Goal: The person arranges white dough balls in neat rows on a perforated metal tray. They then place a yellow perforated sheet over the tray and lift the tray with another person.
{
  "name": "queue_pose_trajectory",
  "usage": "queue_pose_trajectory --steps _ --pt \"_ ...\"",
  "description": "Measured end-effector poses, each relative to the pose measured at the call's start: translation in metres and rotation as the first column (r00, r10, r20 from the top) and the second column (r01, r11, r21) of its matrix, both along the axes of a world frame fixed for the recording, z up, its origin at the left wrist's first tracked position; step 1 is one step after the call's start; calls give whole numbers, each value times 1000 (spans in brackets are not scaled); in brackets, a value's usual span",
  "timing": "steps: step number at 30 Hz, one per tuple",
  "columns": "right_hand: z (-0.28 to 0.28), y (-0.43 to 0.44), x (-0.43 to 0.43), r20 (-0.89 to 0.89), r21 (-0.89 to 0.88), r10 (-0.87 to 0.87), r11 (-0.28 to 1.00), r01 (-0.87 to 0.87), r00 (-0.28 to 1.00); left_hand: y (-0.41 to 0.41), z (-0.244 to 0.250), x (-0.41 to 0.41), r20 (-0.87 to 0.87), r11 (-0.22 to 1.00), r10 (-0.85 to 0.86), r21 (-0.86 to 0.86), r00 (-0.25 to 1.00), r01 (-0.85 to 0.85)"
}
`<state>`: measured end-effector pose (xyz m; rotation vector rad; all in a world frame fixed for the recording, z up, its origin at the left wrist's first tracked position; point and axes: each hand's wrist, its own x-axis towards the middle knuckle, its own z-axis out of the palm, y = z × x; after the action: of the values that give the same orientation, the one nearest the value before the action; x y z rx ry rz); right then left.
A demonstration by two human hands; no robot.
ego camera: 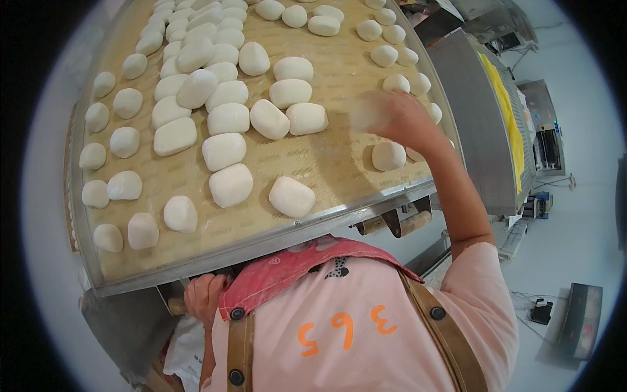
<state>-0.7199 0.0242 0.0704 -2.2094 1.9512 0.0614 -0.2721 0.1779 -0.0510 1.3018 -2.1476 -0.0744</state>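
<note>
Many white dough pieces [231, 185] lie on a large metal-rimmed tray [313, 223] with a tan mesh surface. Over the tray's right side is my right hand [404, 117], blurred by motion. A pale, blurred dough piece [371, 113] shows at its fingers, which are partly hidden. Single dough pieces [389, 156] lie just below and above that hand. Below the tray's front edge, my left hand [203, 296] is curled around a wooden handle [177, 306]. Dough pieces stand in tight rows at centre left, some stacked on others.
Another wooden handle [416, 223] hangs on metal brackets under the front rim at right. Beyond the tray's right edge stands a grey metal machine [470, 117] with a yellow cloth [507, 117] on it. A white bag [186, 348] lies below, at left.
</note>
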Motion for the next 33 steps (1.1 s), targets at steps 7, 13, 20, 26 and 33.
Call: queue_pose_trajectory --steps 7,13,20,26,33 --pt "-34 6 -16 205 -11 -196 979 202 959 -3 1 -2 17 1000 -6 -12 1000 6" --pt "-32 -6 -22 156 34 -194 981 191 968 -1 -2 1 16 1000 -5 -13 1000 5" --pt "-42 -11 -17 19 30 -150 988 149 989 1 -5 1 22 1000 1 -29 1000 0" --pt "-47 -16 52 98 -221 209 958 -184 973 -1 -1 0 38 1000 8 -7 999 -7" --pt "-37 -2 79 191 -46 161 987 -155 968 2 -4 -2 55 999 40 -22 998 -39"
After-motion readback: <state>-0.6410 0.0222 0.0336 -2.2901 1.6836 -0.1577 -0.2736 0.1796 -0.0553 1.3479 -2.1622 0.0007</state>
